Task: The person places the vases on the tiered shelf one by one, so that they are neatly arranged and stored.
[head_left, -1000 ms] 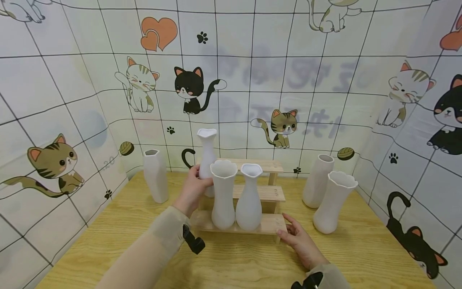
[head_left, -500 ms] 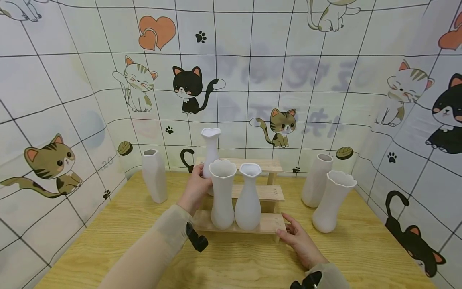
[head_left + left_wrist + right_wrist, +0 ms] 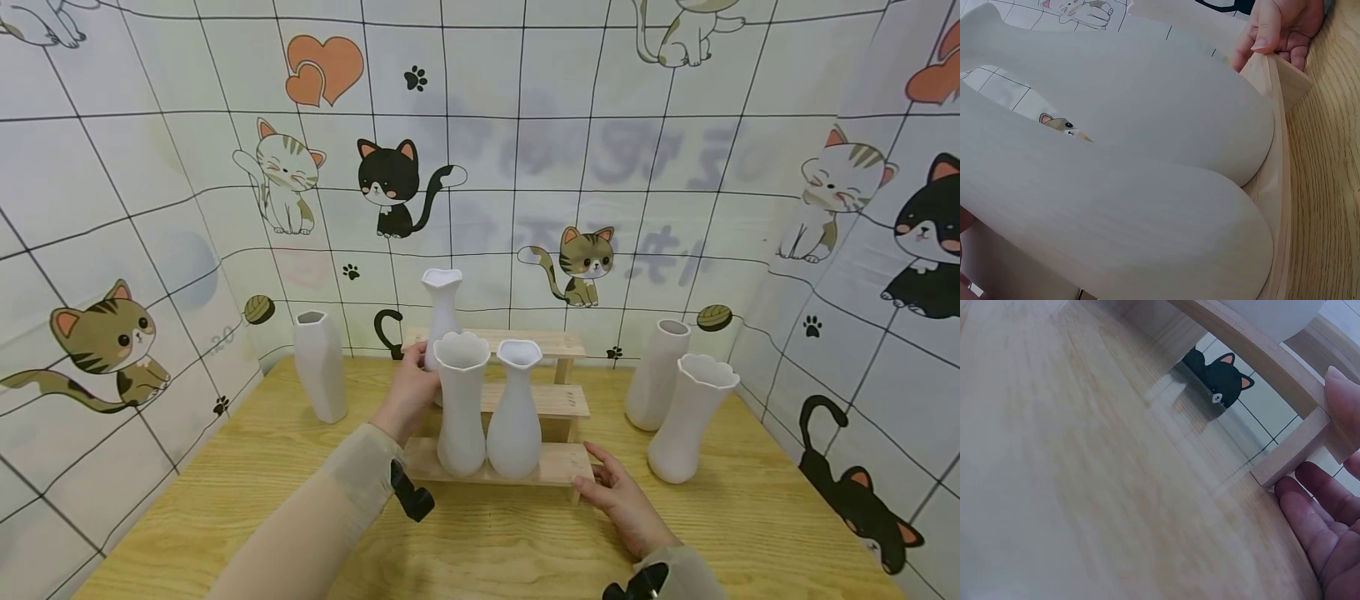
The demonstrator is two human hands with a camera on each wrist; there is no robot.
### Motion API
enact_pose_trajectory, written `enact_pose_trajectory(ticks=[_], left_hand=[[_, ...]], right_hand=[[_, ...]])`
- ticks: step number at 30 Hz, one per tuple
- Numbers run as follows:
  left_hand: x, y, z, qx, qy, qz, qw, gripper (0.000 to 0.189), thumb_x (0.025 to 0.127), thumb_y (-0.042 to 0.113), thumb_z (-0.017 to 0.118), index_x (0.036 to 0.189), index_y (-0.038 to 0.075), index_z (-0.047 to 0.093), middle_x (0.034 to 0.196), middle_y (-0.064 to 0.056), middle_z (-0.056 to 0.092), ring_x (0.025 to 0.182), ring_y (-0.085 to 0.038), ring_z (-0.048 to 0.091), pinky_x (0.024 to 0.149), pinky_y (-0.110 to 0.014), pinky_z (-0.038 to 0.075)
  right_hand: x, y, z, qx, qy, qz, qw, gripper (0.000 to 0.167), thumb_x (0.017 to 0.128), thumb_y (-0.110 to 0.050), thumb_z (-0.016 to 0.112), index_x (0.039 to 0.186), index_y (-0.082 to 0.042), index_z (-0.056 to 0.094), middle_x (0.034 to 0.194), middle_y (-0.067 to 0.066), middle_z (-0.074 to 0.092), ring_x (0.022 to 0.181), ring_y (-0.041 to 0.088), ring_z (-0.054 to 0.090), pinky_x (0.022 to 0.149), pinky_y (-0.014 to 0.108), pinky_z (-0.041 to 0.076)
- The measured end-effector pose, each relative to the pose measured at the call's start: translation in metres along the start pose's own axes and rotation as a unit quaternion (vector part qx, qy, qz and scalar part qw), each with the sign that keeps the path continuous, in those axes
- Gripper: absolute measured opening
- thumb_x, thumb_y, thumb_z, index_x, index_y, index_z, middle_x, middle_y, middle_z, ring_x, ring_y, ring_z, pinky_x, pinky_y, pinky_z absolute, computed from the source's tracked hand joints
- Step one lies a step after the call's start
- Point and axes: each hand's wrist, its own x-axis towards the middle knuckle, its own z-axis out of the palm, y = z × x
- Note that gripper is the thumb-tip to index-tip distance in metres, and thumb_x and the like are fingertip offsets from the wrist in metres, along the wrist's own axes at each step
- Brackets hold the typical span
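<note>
My left hand (image 3: 408,392) grips a slim white vase (image 3: 442,304) with a wavy rim, upright at the left of a three-step wooden stand (image 3: 555,403). The front vases hide its base, so I cannot tell whether it touches the middle step. Two white vases stand side by side on the lowest step: a fluted one (image 3: 461,408) and a round-bellied one (image 3: 515,425). With thumb and fingers, my right hand (image 3: 622,504) holds the right end of that step. In the right wrist view, the fingers (image 3: 1304,506) lie by the stand's leg (image 3: 1294,453).
A faceted white vase (image 3: 321,367) stands on the wooden table (image 3: 487,550) to the left. At the right are a plain-rimmed vase (image 3: 660,379) and a fluted one (image 3: 690,421). A cat-print sheet (image 3: 487,192) encloses the back and sides.
My left hand and the slim vase have shifted a little to the right, further in over the stand. The right hand keeps its place on the lowest step's end.
</note>
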Motion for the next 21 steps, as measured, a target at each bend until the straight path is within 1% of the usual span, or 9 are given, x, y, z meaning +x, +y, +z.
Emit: enact_pose_trajectory(ticks=[7, 10, 15, 21], left_hand=[[-0.0015, 0.0021, -0.0004, 0.012, -0.003, -0.002, 0.9999, 0.062, 0.085, 0.001, 0.067, 0.14, 0.008, 0.039, 0.133, -0.016, 0.049, 0.118, -0.033, 0.048, 0.098, -0.051, 0.041], [-0.0012, 0.0023, -0.0002, 0.01, -0.009, 0.006, 0.9999, 0.061, 0.085, -0.001, 0.066, 0.14, 0.007, 0.04, 0.136, -0.017, 0.049, 0.121, -0.033, 0.048, 0.099, -0.051, 0.041], [0.0016, 0.0001, 0.0005, 0.008, -0.021, 0.016, 0.9996, 0.06, 0.085, -0.003, 0.064, 0.14, 0.007, 0.041, 0.135, -0.017, 0.05, 0.12, -0.032, 0.048, 0.096, -0.051, 0.043], [0.004, -0.0031, 0.0007, 0.015, -0.024, 0.012, 0.9995, 0.062, 0.085, -0.003, 0.065, 0.141, 0.008, 0.04, 0.133, -0.016, 0.05, 0.118, -0.031, 0.049, 0.094, -0.049, 0.044]], right_hand=[[-0.001, -0.0012, 0.0005, -0.004, 0.001, 0.001, 1.0, 0.072, 0.092, -0.021, 0.066, 0.151, -0.012, 0.026, 0.13, 0.021, 0.05, 0.109, 0.024, 0.053, 0.091, 0.041, 0.047], [-0.0012, -0.0016, 0.0009, -0.003, 0.002, 0.003, 1.0, 0.072, 0.092, -0.02, 0.067, 0.151, -0.012, 0.026, 0.13, 0.021, 0.05, 0.109, 0.024, 0.053, 0.091, 0.041, 0.047], [-0.0006, -0.0016, 0.0013, 0.0, 0.005, 0.002, 1.0, 0.071, 0.092, -0.019, 0.067, 0.151, -0.011, 0.027, 0.129, 0.021, 0.05, 0.108, 0.024, 0.053, 0.091, 0.04, 0.047], [-0.0005, -0.0014, 0.0013, 0.002, 0.003, 0.001, 1.0, 0.071, 0.092, -0.019, 0.066, 0.151, -0.011, 0.027, 0.129, 0.021, 0.05, 0.108, 0.024, 0.054, 0.091, 0.04, 0.047]])
